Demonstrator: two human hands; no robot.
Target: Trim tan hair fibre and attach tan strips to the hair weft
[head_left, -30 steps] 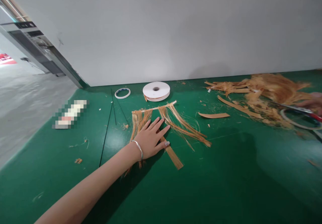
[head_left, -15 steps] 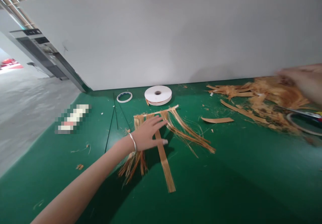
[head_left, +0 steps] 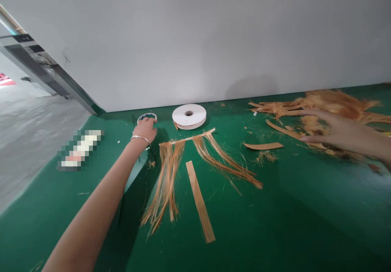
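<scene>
Dim overall, brightest along the left edge, nearly washed out over the pale floor (head_left: pixel 33 137). Softly lit across the grey panel (head_left: pixel 183 39), with faint, blurry-edged shadows right of centre. Darkening toward the bottom of the green tabletop (head_left: pixel 250 231), deepest beside the left forearm (head_left: pixel 100 206). Glossy too, with pale glare left of centre and duller sheen at far right. Soft and slightly smeared at the right hand (head_left: pixel 330 131), crisper around the white spool (head_left: pixel 189 121). Slanted and stretched toward the upper left; pixelated in one patch at left.
</scene>
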